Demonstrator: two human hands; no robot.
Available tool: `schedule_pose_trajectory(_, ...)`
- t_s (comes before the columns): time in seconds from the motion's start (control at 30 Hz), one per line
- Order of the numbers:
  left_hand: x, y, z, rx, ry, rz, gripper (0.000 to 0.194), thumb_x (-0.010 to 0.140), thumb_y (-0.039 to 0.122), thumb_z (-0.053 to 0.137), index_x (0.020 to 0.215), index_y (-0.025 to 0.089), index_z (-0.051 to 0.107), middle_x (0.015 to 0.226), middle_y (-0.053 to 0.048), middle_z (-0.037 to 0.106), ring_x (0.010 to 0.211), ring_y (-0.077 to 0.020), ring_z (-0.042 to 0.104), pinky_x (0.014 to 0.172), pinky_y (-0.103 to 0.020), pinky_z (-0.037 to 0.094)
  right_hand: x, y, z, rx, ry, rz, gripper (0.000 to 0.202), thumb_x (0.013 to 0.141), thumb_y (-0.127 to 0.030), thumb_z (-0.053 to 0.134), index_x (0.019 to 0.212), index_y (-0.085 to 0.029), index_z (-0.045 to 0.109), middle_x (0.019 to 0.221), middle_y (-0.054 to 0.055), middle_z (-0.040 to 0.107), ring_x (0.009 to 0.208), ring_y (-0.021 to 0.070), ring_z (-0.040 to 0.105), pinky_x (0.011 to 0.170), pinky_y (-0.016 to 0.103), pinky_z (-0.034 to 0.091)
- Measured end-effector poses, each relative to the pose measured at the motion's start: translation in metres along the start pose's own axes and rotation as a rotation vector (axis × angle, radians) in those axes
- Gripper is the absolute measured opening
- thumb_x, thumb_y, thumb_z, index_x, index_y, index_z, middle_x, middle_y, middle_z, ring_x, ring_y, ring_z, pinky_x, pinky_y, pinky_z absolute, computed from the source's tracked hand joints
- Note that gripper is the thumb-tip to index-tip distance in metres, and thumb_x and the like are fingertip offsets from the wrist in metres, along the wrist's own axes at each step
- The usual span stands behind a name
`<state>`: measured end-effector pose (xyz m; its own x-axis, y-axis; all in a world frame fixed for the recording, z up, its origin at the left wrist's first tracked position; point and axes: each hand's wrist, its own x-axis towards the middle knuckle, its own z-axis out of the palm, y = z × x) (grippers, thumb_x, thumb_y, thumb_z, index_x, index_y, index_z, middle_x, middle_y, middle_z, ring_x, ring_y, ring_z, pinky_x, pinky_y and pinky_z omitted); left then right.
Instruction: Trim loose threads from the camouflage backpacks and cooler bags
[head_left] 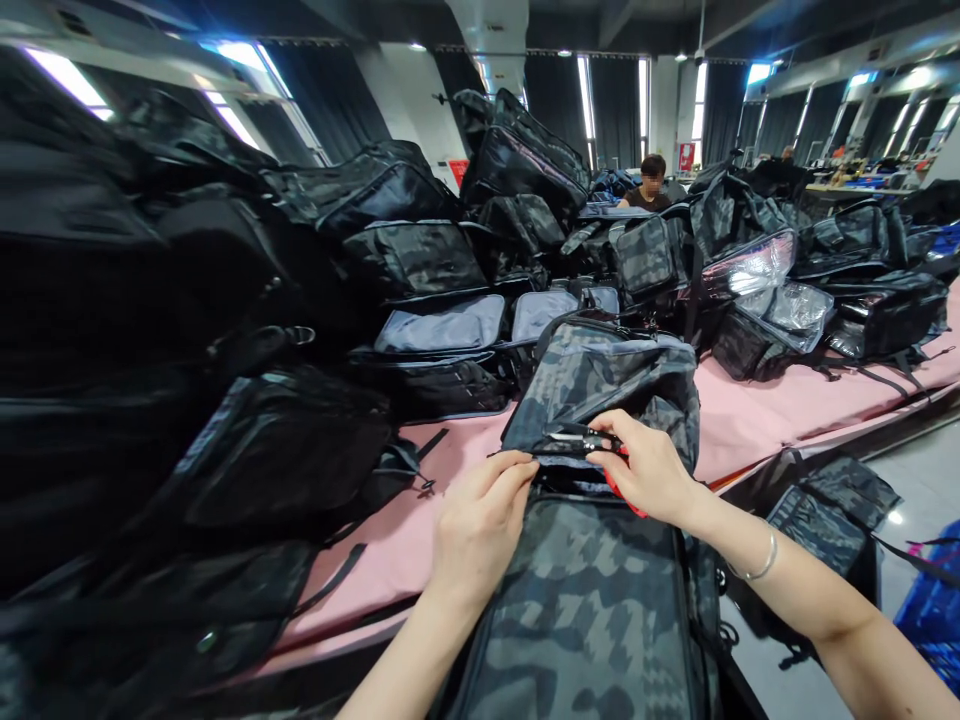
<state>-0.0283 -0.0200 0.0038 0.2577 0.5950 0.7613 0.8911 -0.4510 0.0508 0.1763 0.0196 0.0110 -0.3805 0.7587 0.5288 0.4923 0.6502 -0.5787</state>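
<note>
A camouflage backpack (pixel 592 600) lies in front of me, its upper part (pixel 600 375) folded back over the pink table surface. At the edge of its opening, my left hand (pixel 480 515) has thumb and fingers pinched on the bag's edge. My right hand (pixel 646 468) is wrapped round scissors with red handles (pixel 626 490), their dark blades pointing left above the opening, close to my left fingertips. Whether the blades touch the fabric cannot be made out.
Dark bags (pixel 277 450) are piled high on the left and along the pink-covered table (pixel 739 415). Silver-lined bags (pixel 780 310) lie at the right. More bags (pixel 825 520) are on the floor, near a blue bundle (pixel 934 600). A person (pixel 646 190) is behind the pile.
</note>
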Motion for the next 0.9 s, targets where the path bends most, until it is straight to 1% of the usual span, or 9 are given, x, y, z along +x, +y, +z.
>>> schedule_pose_trajectory(0.07,-0.001,0.0,0.001,-0.018,0.013,-0.032,0.015,0.084,0.016,0.05,0.086,0.018,0.065,0.091,-0.004,0.068,0.085,-0.0143,0.063,0.08,-0.026,0.05,-0.002,0.0,0.0,-0.079,-0.035,-0.046,0.011,0.085,-0.021,0.052,0.096,-0.02,0.054,0.088,0.002,0.064,0.08,0.0153,0.059,0.073,0.025,0.042)
schedule_pose_trajectory(0.13,-0.001,0.001,0.001,-0.03,0.009,-0.056,0.015,0.084,0.017,0.051,0.086,0.019,0.065,0.091,-0.004,0.068,0.085,-0.0144,0.063,0.081,-0.027,0.05,-0.003,-0.001,0.0,-0.174,-0.059,-0.075,0.006,0.086,-0.021,0.052,0.091,-0.02,0.054,0.087,0.003,0.064,0.081,0.0157,0.058,0.073,0.026,0.04)
schedule_pose_trajectory(0.3,0.0,0.003,0.0,-0.045,0.008,-0.071,0.015,0.084,0.016,0.05,0.086,0.019,0.065,0.091,-0.004,0.068,0.085,-0.0143,0.063,0.08,-0.027,0.051,-0.001,-0.005,-0.002,-0.333,-0.134,-0.048,0.005,0.088,-0.023,0.051,0.091,-0.02,0.054,0.085,0.003,0.062,0.079,0.0156,0.057,0.07,0.025,0.038)
schedule_pose_trajectory(0.6,0.001,0.005,-0.001,-0.037,0.024,-0.047,0.013,0.083,0.013,0.051,0.085,0.017,0.063,0.09,-0.004,0.067,0.084,-0.0123,0.062,0.079,-0.023,0.049,0.005,-0.006,-0.009,-0.285,-0.208,-0.055,0.006,0.088,-0.023,0.05,0.092,-0.02,0.053,0.086,0.001,0.063,0.08,0.0144,0.058,0.071,0.025,0.038)
schedule_pose_trajectory(0.9,0.002,0.007,-0.001,-0.036,0.022,-0.063,0.014,0.083,0.014,0.05,0.085,0.018,0.063,0.09,-0.004,0.067,0.084,-0.0131,0.063,0.08,-0.024,0.05,0.011,-0.005,-0.005,-0.293,-0.245,-0.036,0.008,0.088,-0.026,0.05,0.093,-0.02,0.054,0.087,0.003,0.064,0.083,0.0152,0.059,0.072,0.025,0.038)
